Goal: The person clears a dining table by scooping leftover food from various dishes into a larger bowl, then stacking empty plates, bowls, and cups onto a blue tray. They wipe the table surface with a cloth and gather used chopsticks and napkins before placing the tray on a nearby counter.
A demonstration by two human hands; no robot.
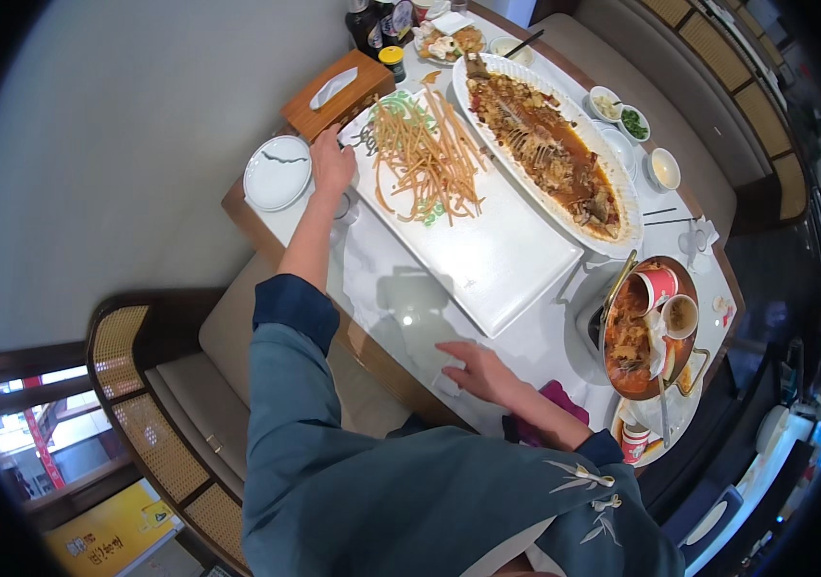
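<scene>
My left hand (331, 160) is at the upper left edge of a long white rectangular plate (515, 263), beside the wooden tissue box (345, 90). Its fingers are bent around something small and dark or the plate's rim; which one, I cannot tell. Thin brown fried strips (428, 159) lie heaped on the plate's far half. My right hand (479, 371) hovers palm down near the table's front edge, fingers apart and holding nothing. A magenta cloth (562, 404) lies under my right forearm. Left of my left hand is a small white plate (277, 173) with a dark, crack-like line.
An oval platter (630, 241) holds a mostly eaten fish in sauce. Right of it stands a copper pot (688, 274) with leftovers and paper cups. Small bowls (663, 169), dark bottles (363, 29) and a drinking glass (345, 209) stand around. Cushioned benches flank the table.
</scene>
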